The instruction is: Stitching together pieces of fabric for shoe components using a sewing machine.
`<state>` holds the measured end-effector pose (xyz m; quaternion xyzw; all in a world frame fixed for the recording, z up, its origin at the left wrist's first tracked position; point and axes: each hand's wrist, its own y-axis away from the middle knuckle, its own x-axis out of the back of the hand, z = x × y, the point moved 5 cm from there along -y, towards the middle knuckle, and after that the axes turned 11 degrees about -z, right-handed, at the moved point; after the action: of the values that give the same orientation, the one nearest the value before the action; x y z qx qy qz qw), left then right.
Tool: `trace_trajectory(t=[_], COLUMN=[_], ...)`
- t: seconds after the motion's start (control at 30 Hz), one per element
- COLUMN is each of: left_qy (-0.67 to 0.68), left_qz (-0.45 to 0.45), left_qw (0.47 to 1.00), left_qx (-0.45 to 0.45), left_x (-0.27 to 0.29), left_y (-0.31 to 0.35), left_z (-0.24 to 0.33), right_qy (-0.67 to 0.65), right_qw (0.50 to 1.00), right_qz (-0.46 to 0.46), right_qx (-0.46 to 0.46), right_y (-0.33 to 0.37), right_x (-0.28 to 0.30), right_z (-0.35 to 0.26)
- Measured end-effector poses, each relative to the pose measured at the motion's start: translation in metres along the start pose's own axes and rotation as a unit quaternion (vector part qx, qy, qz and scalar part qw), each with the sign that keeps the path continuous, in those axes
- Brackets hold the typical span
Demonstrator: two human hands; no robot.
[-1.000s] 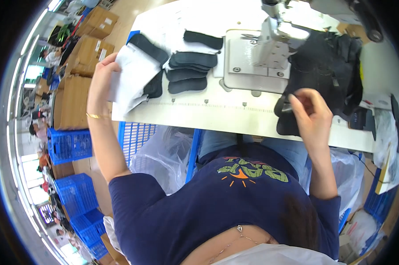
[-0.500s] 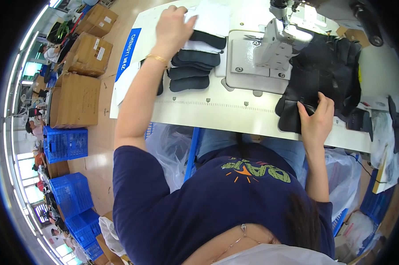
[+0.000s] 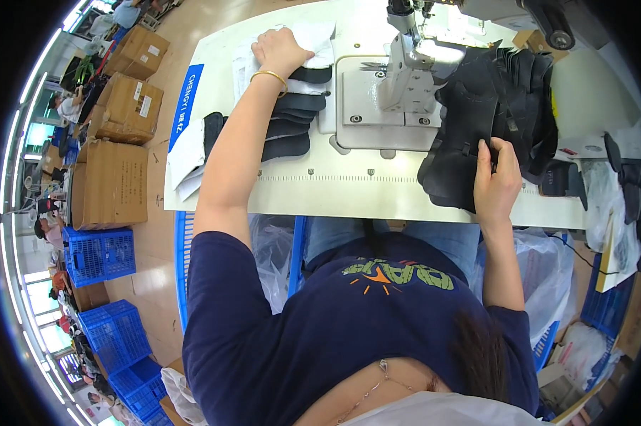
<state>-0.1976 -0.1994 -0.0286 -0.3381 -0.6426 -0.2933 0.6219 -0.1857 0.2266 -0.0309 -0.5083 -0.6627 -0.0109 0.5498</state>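
Note:
My left hand [image 3: 281,51] rests at the far left of the sewing table, over a white piece [image 3: 319,44] on top of a stack. Its fingers are bent with the tips hidden, and the thumb sticks out to the right. Below it are fanned-out black rounded pieces [image 3: 286,146] with white layers between them. My right hand [image 3: 498,183] pinches the near right edge of a flat black piece [image 3: 464,153], its thumb on top. That piece lies on a heap of black cut pieces [image 3: 508,89] right of the sewing machine [image 3: 405,82].
The machine's bed plate [image 3: 356,131] lies between the two stacks. White and black pieces [image 3: 189,157] lie at the table's left edge. Cardboard boxes [image 3: 114,184] and blue crates [image 3: 100,255] stand on the floor at left. Clear plastic bags [image 3: 533,266] hang below the table.
The view has shifted, so the table appears further left and lower. My left hand stays over the stack. My right hand has moved slightly along the black piece's edge, its fingers closer together.

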Motion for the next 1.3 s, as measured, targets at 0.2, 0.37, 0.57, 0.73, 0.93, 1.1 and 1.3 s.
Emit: trace_trajectory(t=[0.2, 0.37, 0.57, 0.73, 0.93, 1.1, 1.3], left_qy=[0.580, 0.816, 0.867, 0.884, 0.890, 0.930, 0.895], left_qz=[-0.061, -0.133, -0.300, -0.093, -0.112, -0.126, -0.082], left_qw=[0.797, 0.546, 0.383, 0.452, 0.438, 0.344, 0.433], left_qx=[-0.157, -0.134, -0.108, -0.071, -0.060, -0.020, -0.065], left_x=[0.040, 0.052, 0.034, 0.037, 0.029, 0.028, 0.034], left_y=[0.048, 0.187, 0.235, 0.222, 0.217, 0.215, 0.210], left_z=[-0.004, 0.031, 0.078, 0.051, 0.058, 0.060, 0.055], right_qy=[-0.201, -0.292, -0.487, -0.611, -0.603, -0.590, -0.616], right_qw=[0.968, 0.953, 0.861, 0.768, 0.770, 0.781, 0.768], right_qz=[0.077, 0.050, -0.149, -0.149, -0.166, -0.179, -0.140], right_qx=[-0.126, -0.062, -0.009, -0.123, -0.126, -0.095, -0.109], right_y=[0.008, 0.010, -0.030, -0.024, -0.004, -0.006, -0.006], right_x=[0.014, 0.020, -0.012, -0.009, -0.015, -0.011, -0.008], right_z=[0.018, -0.023, -0.080, -0.085, -0.083, -0.085, -0.086])
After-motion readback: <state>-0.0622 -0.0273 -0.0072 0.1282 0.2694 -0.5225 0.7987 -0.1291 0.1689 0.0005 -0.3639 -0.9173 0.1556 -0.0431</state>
